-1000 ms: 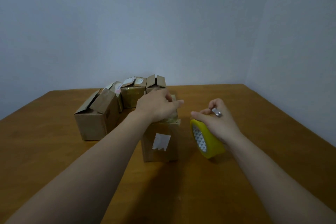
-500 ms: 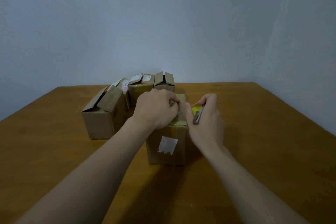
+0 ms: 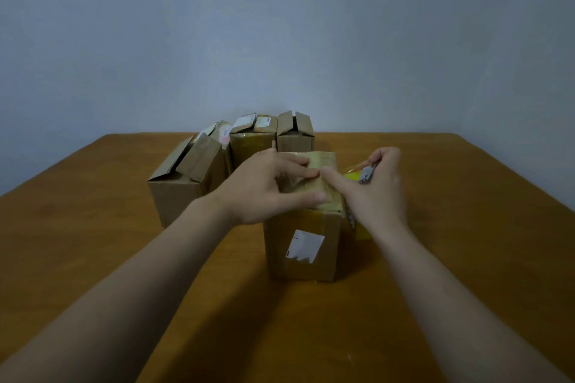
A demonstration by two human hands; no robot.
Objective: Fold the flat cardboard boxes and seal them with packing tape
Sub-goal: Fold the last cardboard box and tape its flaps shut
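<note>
**Near box dead ahead, both hands on its top**

- Key relation: the near cardboard box (image 3: 277, 246) stands upright on the wooden table (image 3: 93, 242), straight in front of the person and between the two forearms. Its top seam runs near-to-far, away from the person, under a glossy tape strip (image 3: 323, 162).
- Left hand (image 3: 267, 188): comes in from the left and lies spread over the left and middle of the box top, fingers and thumb straight, pressing flat. It covers more of the top than the other hand, so it is the nearer one for smoothing.
- Right hand (image 3: 378, 196): index finger (image 3: 333, 176) is stretched out and touches the top just right of the seam. The other fingers curl round a small grey tool (image 3: 366, 175) (probably a cutter, too small to confirm).
- Yellow tape roll (image 3: 352, 178): sits to the right of the box, mostly hidden behind the right hand. Cannot tell if it touches the box wall.
- Judgement: the tape is being pressed down along the seam, so the next stroke should follow that near-to-far axis.
- Open-flapped boxes (image 3: 177, 196): a row sits behind and to the left, not yet sealed.
- Writing: a white label (image 3: 306, 246) on the front face has a torn lower edge and nothing readable. Labels on the rear boxes' flaps are too small to read. No brand is visible.
</note>
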